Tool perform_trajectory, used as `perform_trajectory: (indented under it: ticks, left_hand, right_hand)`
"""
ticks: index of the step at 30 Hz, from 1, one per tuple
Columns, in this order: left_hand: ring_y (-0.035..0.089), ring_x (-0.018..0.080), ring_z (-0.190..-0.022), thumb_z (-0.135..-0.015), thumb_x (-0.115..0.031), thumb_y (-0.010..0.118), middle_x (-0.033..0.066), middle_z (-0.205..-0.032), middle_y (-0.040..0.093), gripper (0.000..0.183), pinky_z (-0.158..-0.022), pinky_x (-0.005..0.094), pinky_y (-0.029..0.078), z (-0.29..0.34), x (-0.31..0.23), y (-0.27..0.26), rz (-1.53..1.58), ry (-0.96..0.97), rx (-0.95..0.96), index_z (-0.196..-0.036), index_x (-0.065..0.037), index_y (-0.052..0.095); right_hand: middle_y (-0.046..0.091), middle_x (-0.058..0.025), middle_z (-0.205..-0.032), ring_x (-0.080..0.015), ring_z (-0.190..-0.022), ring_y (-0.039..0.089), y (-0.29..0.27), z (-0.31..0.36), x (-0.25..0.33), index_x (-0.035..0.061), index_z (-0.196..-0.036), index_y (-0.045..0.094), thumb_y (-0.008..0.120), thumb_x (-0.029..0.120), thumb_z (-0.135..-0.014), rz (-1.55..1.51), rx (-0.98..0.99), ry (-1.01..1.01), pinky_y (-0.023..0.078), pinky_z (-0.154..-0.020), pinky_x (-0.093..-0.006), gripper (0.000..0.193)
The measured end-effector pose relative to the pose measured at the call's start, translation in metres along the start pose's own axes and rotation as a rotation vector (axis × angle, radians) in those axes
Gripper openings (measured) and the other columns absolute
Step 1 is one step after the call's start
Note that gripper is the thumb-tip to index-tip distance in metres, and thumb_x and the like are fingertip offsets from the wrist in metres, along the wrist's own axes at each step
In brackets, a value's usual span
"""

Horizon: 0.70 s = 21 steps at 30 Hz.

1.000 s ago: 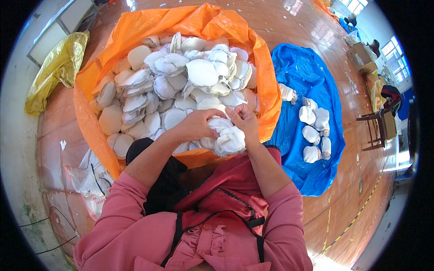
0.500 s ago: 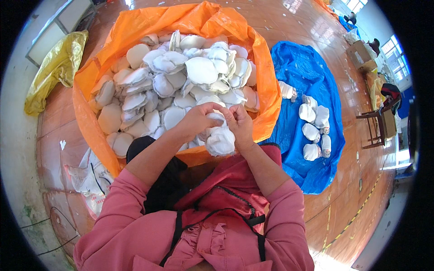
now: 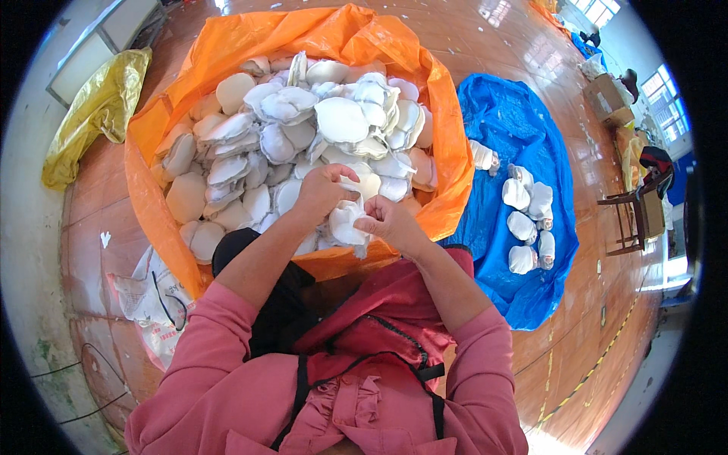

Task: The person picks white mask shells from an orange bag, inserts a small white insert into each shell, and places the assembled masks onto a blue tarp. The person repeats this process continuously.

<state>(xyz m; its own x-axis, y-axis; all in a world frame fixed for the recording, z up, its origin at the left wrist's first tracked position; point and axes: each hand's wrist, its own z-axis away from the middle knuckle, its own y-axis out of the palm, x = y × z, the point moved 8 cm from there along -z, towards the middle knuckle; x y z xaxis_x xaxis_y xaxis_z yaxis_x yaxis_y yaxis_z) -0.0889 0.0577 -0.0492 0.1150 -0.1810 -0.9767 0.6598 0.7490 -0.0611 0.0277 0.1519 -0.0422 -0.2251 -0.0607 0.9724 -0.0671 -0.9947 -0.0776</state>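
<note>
Over the near edge of a heap of white rounded pads (image 3: 340,120), my left hand (image 3: 324,191) and my right hand (image 3: 393,226) work on white pads (image 3: 347,222) between them. My left fingers are closed on the upper edge of these pads. My right thumb and fingers pinch their right side. How many pads are in my hands I cannot tell, as they overlap. The heap fills an orange sack (image 3: 446,163) with its rim rolled open.
To the right, a blue sheet or sack (image 3: 500,114) carries several white bundles (image 3: 540,199). A yellow sack (image 3: 95,114) lies at the left wall, and a white woven bag (image 3: 155,292) lies near my left side. A wooden chair (image 3: 626,220) and a cardboard box (image 3: 607,98) stand far right.
My hands have moved slightly apart, the left one up and to the left. The held pads, bunched before, now lie flatter and more open between my fingers.
</note>
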Motion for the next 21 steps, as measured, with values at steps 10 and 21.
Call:
perform_trajectory:
  ticks: [10,21]
  left_hand:
    - [0.057,0.0107,-0.067,-0.069,0.009,0.077,0.0003,-0.076,0.058,0.029,-0.055,0.0264,0.043,-0.013,0.011,-0.015,0.006,-0.088,-0.092,-0.091,-0.006,0.066]
    - [0.065,0.0209,-0.084,-0.077,0.008,0.072,0.0089,-0.095,0.064,0.036,-0.071,0.0351,0.055,-0.01,0.029,-0.017,0.476,-0.399,-0.079,-0.108,-0.005,0.057]
  right_hand:
    - [0.052,-0.006,-0.074,-0.0182,-0.071,0.051,-0.001,-0.001,0.012,0.0037,-0.083,0.053,0.082,0.019,-0.068,0.407,-0.107,-0.163,0.042,-0.064,-0.0329,0.036]
    - [0.055,-0.0123,-0.078,-0.0317,-0.076,0.055,-0.003,0.003,0.038,0.0043,-0.079,0.053,0.076,0.002,-0.064,0.589,-0.315,-0.504,0.044,-0.067,-0.0392,0.027]
